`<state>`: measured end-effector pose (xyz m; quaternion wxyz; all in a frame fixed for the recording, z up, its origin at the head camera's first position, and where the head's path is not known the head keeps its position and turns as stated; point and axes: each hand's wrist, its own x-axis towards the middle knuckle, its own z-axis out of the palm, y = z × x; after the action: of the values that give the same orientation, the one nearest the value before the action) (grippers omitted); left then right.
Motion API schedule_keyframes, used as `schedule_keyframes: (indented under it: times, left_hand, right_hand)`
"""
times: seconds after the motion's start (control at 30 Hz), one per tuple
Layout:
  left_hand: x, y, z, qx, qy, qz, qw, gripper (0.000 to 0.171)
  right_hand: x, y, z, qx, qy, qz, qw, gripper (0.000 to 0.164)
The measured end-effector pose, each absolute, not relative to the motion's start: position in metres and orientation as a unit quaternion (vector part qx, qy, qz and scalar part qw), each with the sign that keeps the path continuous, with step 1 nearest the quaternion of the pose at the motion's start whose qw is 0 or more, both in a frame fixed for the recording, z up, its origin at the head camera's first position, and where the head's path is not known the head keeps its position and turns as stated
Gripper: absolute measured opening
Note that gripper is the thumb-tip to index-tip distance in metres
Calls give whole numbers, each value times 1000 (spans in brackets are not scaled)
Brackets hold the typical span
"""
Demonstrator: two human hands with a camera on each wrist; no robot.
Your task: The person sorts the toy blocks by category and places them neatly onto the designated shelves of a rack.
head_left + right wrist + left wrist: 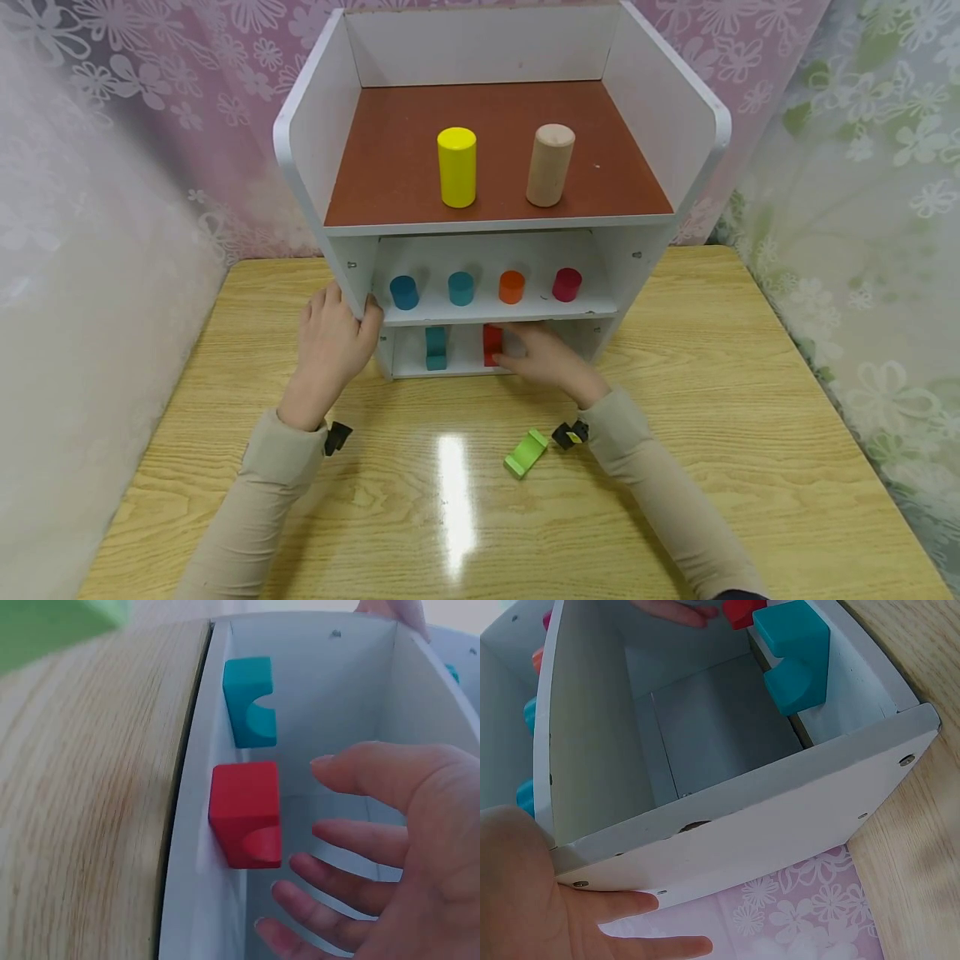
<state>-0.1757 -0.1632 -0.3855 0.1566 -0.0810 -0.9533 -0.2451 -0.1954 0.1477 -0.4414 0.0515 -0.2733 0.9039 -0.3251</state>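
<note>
A white shelf unit point(502, 319) with a brown top stands on the table. At its left side, my left hand point(333, 337) grips the side panel, thumb at the front edge and fingers along the outside. My right hand point(405, 847) reaches into the bottom compartment, fingers spread and slightly bent, with a gap to the red block point(246, 802). That block has a rounded notch and stands near the compartment's front lip. To its left stands a notched teal block point(436, 348). A light green block point(527, 453) lies on the table by my right wrist.
On the top are a yellow cylinder point(457, 167) and a plain wood cylinder point(551, 165). The middle shelf bears a blue cylinder point(404, 292), a teal one point(461, 288), an orange one point(512, 287) and a crimson one point(567, 284). Flowered curtains point(135, 75) hang behind the table point(720, 400).
</note>
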Motion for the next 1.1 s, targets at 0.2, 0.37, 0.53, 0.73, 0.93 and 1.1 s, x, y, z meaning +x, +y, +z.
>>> schedule_keyframes:
  times: [0.2,0.37,0.53,0.73,0.93,1.1]
  left_hand:
    - [-176,-163,-385,-80,-954,-244,153,55]
    - [-176,-164,-385,-79,-955,-244,151,56]
    - [-176,-163,-385,-78,-955,-243,151,56]
    - [-176,-164,-385,-78,-954,-246,152,56]
    - [-176,-163,-385,-78,-955,-248,145,57]
    - [-175,-164,-384,-76,-956,-247,137,58]
  right_hand:
    - [-183,149,-433,-287,908,-303,40,53]
    - [-167,153,-425,-284,918,-277,26,49]
    - [-150,159,-422,-291,918,-270,13,46]
    - [-134,164,-423,-296,915,-274,-2,40]
    - [-115,167,-426,-273,935,-228,-1,49]
    - [-99,165,-428,-255,956,-146,9,72]
